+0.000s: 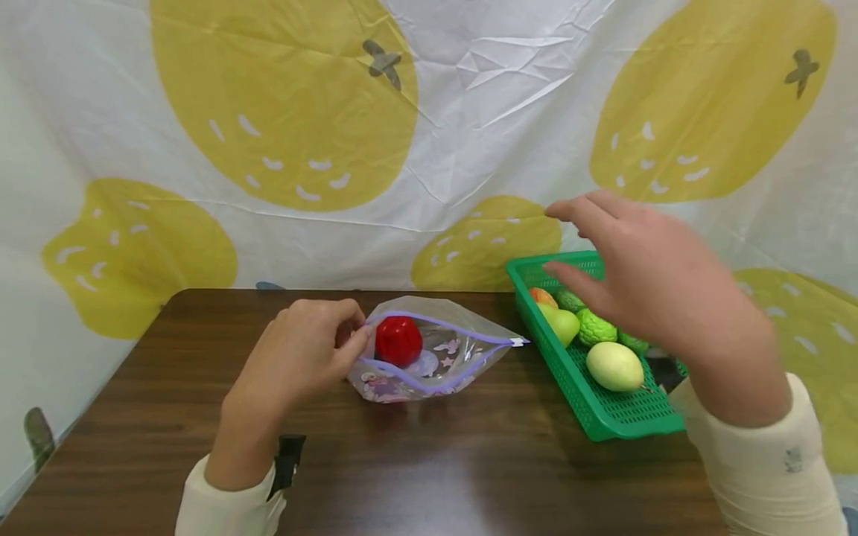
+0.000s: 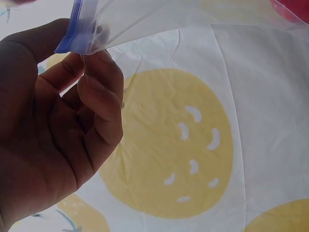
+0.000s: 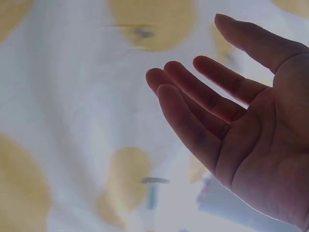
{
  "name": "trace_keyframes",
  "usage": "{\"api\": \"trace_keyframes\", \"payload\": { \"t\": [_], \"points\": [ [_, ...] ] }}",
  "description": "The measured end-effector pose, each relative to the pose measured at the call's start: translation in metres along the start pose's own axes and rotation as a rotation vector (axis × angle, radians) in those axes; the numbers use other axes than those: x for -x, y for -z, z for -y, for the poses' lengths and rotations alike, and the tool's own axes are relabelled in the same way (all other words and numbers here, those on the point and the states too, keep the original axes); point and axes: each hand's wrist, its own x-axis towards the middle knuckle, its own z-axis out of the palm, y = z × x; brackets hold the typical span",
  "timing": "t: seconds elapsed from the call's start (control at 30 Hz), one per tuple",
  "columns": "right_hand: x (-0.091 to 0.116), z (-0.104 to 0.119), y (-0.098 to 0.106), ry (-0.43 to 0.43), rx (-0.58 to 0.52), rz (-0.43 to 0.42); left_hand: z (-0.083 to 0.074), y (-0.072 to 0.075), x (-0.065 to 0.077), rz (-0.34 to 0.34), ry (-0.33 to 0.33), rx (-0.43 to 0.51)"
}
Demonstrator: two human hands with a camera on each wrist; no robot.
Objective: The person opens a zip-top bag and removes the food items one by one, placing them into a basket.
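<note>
A clear zip bag (image 1: 462,372) with a purple seal lies on the table, its mouth spread wide. Inside it sits a shiny red fruit or vegetable (image 1: 398,341), whose exact kind I cannot tell. My left hand (image 1: 302,357) pinches the bag's left corner between thumb and fingers; the left wrist view shows the purple seal strip (image 2: 72,29) in that grip. Above the green basket (image 1: 559,372) hovers my right hand (image 1: 663,283), fingers loosely extended and holding nothing. In the right wrist view its palm (image 3: 270,140) is bare.
The basket holds a pale yellow-green oval fruit (image 1: 614,366), a green pear (image 1: 560,323), a bumpy green fruit (image 1: 595,327) and other produce, partly hidden by my right arm. A white zip slider (image 1: 517,342) sits at the bag's right end, close to the basket. A lemon-print cloth (image 1: 322,246) hangs behind the table.
</note>
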Motion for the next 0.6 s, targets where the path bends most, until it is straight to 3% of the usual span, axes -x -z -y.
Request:
{"api": "trace_keyframes", "payload": {
  "t": [0.13,0.23,0.3,0.43,0.6],
  "points": [
    [0.012,0.039,-0.001,0.204,-0.083,-0.273,0.0,0.001,0.0,-0.017,-0.01,-0.005],
    [0.019,0.061,-0.011,0.258,-0.187,-0.324,0.0,0.0,0.0,-0.025,-0.018,-0.003],
    [0.023,0.072,-0.019,0.251,-0.254,-0.308,0.0,0.0,0.0,-0.023,-0.02,0.002],
    [0.025,0.084,-0.041,0.219,-0.353,-0.196,-0.001,0.0,-0.001,-0.022,-0.017,0.007],
    [0.011,0.087,-0.091,0.187,-0.362,0.037,0.0,0.0,-0.001,-0.039,-0.017,0.002]
  ]
}}
